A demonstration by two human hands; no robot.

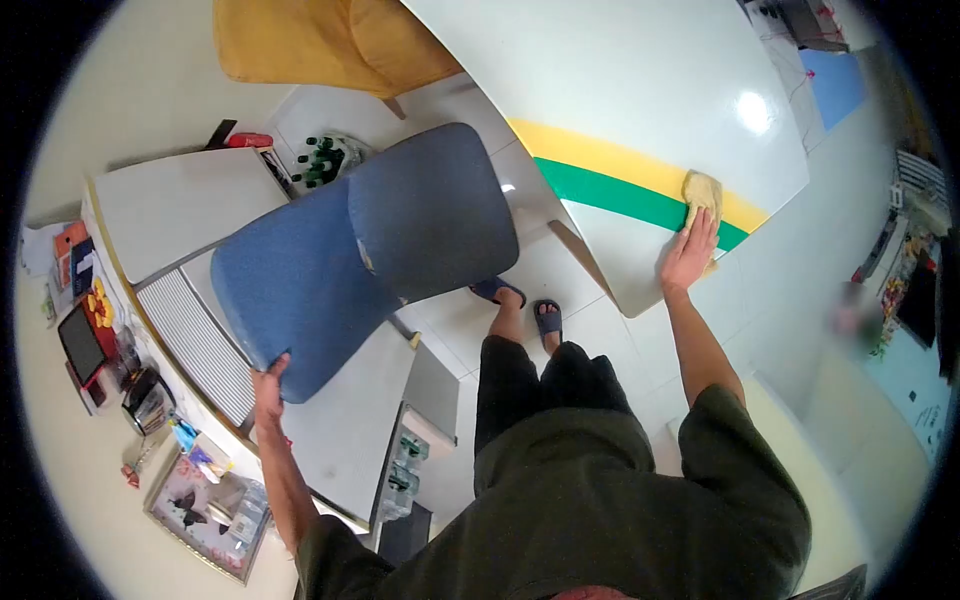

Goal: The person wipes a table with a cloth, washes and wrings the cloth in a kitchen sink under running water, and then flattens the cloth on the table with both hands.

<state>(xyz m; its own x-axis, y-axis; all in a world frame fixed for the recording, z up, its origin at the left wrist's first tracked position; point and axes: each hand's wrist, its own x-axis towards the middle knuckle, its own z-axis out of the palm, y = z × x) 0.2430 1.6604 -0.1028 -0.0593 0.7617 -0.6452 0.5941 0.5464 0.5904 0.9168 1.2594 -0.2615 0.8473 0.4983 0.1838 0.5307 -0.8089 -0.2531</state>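
A blue upholstered chair (pixel 290 280) stands left of me, its seat toward the table. My left hand (pixel 268 390) grips the top edge of its backrest, the thumb showing on the near face. On the right, a white table (pixel 640 70) carries a yellow stripe and a green stripe along its near end. My right hand (pixel 688 255) presses a crumpled yellow cloth (pixel 703 195) against these stripes near the table's edge. Part of the cloth sticks out past the fingertips and a bit shows beside the palm.
A white cabinet (pixel 180 205) with a ribbed panel runs behind the chair. Green bottles (pixel 318 160) stand on the floor beside it. A mustard chair (pixel 310 45) is at the table's far side. A framed butterfly picture (pixel 205 520) and small items line the left.
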